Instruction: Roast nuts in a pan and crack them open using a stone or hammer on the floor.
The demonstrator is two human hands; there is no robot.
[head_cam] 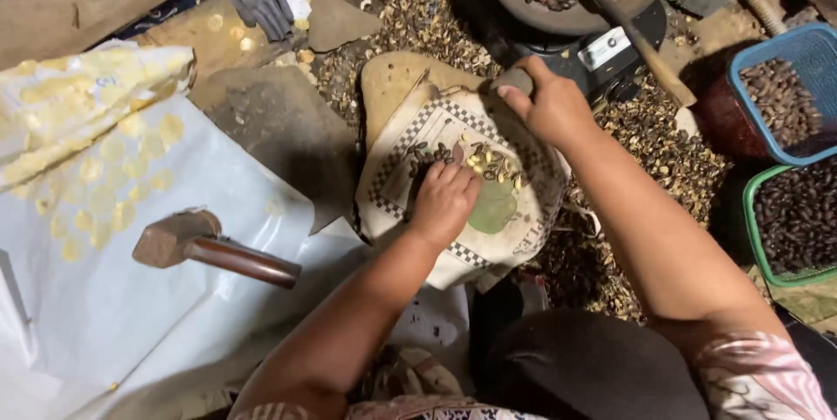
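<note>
Two baskets (789, 89) right, mallet (209, 246) left

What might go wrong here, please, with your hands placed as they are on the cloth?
1. The left hand rests among the seeds right where the tool in the right hand would likely come down; fingers could be struck.
2. The seeds sit loose on the cloth; a hit may scatter them into the husks.

I see dirt floor (279, 124) strewn with shells (649, 132) — on it white sheet (122, 298), mallet (214, 250), patterned cloth (514, 228), blue basket (785, 93), green basket (789, 220).
</note>
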